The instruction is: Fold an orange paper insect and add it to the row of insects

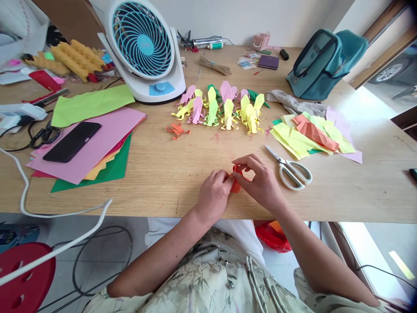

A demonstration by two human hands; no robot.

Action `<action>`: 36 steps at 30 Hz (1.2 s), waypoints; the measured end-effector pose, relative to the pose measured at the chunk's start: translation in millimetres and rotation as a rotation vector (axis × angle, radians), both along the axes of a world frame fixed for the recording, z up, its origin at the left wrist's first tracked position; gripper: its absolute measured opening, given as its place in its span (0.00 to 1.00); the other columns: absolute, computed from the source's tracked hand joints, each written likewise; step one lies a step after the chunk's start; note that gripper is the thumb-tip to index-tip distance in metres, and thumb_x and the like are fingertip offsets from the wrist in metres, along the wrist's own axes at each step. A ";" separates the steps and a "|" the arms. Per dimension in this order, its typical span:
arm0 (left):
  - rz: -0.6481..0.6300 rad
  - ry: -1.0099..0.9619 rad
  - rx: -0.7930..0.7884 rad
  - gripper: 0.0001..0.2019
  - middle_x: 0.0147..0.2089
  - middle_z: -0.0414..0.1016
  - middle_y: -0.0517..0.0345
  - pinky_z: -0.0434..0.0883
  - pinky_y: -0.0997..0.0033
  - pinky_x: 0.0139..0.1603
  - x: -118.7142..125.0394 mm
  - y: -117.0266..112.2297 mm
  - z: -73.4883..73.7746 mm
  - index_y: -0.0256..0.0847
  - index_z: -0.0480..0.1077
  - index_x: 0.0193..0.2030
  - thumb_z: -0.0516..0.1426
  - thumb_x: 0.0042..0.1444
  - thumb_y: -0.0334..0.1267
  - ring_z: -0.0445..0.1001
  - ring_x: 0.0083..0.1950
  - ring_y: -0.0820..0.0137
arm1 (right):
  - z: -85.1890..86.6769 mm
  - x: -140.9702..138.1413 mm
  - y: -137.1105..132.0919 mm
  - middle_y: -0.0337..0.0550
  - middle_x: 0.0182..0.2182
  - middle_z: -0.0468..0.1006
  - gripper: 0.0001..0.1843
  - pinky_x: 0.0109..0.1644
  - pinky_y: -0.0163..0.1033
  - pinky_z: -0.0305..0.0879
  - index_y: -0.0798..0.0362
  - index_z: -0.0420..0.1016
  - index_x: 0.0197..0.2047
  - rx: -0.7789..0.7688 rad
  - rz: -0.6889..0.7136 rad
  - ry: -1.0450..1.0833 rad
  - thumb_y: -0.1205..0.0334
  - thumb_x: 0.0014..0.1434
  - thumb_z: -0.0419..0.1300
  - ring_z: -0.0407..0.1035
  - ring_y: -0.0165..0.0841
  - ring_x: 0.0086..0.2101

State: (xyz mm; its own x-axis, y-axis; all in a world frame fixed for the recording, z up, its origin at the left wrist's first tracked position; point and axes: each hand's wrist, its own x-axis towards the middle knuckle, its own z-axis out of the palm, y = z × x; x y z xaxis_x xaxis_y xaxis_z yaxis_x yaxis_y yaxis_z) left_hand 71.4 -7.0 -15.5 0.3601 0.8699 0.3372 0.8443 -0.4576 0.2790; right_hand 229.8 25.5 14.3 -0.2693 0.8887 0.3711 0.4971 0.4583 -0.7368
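Note:
Near the table's front edge, a small folded piece of orange-red paper [236, 186] is between my two hands. My left hand [215, 193] grips its left side with the fingers curled in. My right hand [259, 178] pinches its upper right part, and the fingers of both hands nearly meet. The hands hide much of the paper, so its full shape cannot be made out. Just right of my right hand lie white-handled scissors [289, 169], blades pointing away to the upper left. Farther back on the left sits an orange folded paper figure [177, 129].
Several yellow, pink and green folded paper figures [211, 112] stand in a cluster behind my hands. Loose paper pieces [312, 134] lie at right. A phone [72, 141] rests on coloured sheets [114, 124] at left. A fan [143, 48] and a teal bag [325, 65] stand behind.

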 end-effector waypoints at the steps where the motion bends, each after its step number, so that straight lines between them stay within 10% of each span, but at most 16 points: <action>1: 0.000 -0.002 0.000 0.06 0.42 0.71 0.53 0.69 0.66 0.45 0.0 0.0 0.3 0.40 0.73 0.44 0.55 0.65 0.32 0.68 0.43 0.65 | -0.4 0.4 0.0 0.43 0.39 0.75 0.10 0.44 0.42 0.70 0.48 0.76 0.45 0.000 0.000 0.008 0.68 0.59 0.61 0.72 0.34 0.38; 36: 0.003 0.022 0.010 0.06 0.41 0.73 0.54 0.69 0.64 0.44 0.9 -0.3 2.5 0.40 0.69 0.45 0.52 0.65 0.29 0.70 0.43 0.64 | -9.4 -0.4 12.1 0.40 0.33 0.74 0.03 0.39 0.40 0.68 0.50 0.74 0.37 -0.064 -0.052 0.230 0.65 0.60 0.58 0.70 0.32 0.33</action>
State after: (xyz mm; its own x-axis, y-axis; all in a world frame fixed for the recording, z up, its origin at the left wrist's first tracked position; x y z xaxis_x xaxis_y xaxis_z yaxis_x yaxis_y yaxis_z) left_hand 72.3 -7.2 -13.0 0.3646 0.8678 0.3377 0.8516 -0.4574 0.2560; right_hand 229.4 37.7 4.9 -0.1375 0.9227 0.3601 0.3344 0.3854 -0.8600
